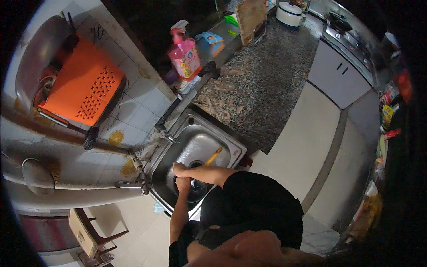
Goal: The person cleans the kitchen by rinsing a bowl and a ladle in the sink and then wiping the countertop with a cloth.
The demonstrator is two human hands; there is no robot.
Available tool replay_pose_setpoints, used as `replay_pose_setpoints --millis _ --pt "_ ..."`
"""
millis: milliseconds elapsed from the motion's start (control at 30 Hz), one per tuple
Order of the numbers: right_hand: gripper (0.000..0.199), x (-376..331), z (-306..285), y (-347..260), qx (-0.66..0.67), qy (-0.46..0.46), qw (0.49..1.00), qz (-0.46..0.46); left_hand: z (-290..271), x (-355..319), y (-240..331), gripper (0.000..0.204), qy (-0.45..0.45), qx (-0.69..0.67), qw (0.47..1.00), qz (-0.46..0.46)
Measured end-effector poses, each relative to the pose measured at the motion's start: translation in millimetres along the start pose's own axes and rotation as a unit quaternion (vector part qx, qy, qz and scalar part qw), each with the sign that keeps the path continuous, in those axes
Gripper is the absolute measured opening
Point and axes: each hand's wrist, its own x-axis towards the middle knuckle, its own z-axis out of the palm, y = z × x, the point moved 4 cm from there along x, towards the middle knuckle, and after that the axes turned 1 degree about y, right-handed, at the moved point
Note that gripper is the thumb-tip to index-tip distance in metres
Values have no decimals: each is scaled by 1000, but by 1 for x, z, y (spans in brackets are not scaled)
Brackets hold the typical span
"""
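Both my hands are together over the stainless steel sink [224, 144]. My right hand [179, 169] is closed, with its forearm crossing from the right. Just below it in the picture, my left hand [182, 183] is also closed, touching or nearly touching the right one. What they grip, if anything, is hidden by the fingers. Under them in the basin lies a dark, shiny, rounded thing [198, 192], partly covered by my right forearm; its kind is unclear. A yellowish stick-like handle [215, 155] leans up toward the basin's right side. The metal tap [168, 136] stands at the sink's back edge.
A pink spray bottle [185, 58] and a blue packet [209, 38] stand along the ledge. The speckled counter [253, 89] carries a white pot [289, 14] and an upright board [251, 20]. An orange perforated basket [84, 84] hangs at left; a stool [84, 233] stands below.
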Motion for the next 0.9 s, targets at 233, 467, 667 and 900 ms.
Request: replay_pose_setpoints --millis 233,467,667,900 --pt "34 -1 -3 16 36 -33 998 41 1 -8 1 61 -6 -230 973 18" --pt "50 -34 -39 -15 -125 -161 970 -131 -9 -38 -28 53 -140 -611 778 -48" --pt "15 -74 -63 -84 -119 -22 932 -341 -37 -54 -5 28 -128 -550 825 -14" --pt "12 -141 -76 -127 -229 -38 881 -412 -65 -79 23 33 60 -377 910 161"
